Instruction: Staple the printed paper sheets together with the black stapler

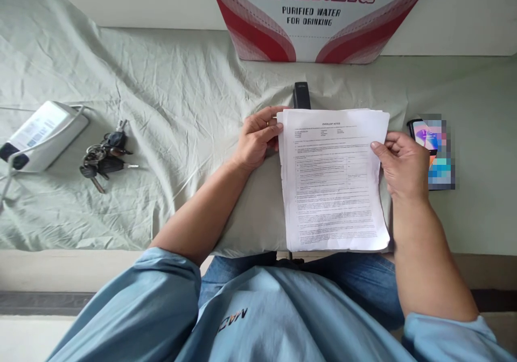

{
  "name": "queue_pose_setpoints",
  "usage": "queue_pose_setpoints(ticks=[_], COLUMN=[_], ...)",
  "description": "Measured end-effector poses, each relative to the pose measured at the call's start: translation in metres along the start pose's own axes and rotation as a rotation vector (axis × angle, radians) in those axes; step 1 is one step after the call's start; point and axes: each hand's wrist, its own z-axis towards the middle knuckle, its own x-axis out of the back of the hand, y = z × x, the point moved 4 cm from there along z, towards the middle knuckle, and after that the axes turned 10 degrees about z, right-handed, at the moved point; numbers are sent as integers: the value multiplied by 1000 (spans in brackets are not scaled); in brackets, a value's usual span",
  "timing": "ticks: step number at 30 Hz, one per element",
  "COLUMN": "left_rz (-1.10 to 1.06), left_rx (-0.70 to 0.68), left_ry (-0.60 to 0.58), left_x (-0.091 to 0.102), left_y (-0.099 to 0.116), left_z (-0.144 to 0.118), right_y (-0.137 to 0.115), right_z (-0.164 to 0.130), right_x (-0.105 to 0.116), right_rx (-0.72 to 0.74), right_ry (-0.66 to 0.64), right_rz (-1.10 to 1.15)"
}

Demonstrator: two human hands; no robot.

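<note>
A stack of printed white paper sheets (333, 179) lies on the pale green cloth (169, 92) in front of me. My left hand (258, 138) grips the stack's upper left edge, fingers curled over the top sheets. My right hand (404, 162) holds the right edge, thumb on top of the page. The sheets' edges are slightly fanned at the top. A black stapler (301, 95) pokes out just behind the stack's top edge.
A bunch of keys (104, 156) and a white power bank with cable (40, 134) lie at the left. A phone (432, 149) with a lit screen sits right of my right hand. A red and white water box (319, 17) stands behind.
</note>
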Motion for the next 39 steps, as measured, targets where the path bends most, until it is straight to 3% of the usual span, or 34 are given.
queue_pose_setpoints(ticks=[14, 21, 30, 39], left_rz=[38, 32, 9, 28], left_rx=[1, 9, 38, 33], left_ry=[21, 11, -25, -44], left_x=[-4, -3, -4, -3], left_y=[-1, 7, 11, 7], left_z=[-1, -4, -5, -6], right_y=[-33, -35, -31, -29], right_z=[-11, -7, -6, -5], right_x=[-2, 4, 8, 3], right_rx=[97, 166, 188, 123], right_ry=[-97, 34, 34, 121], right_rz=[-71, -14, -6, -20])
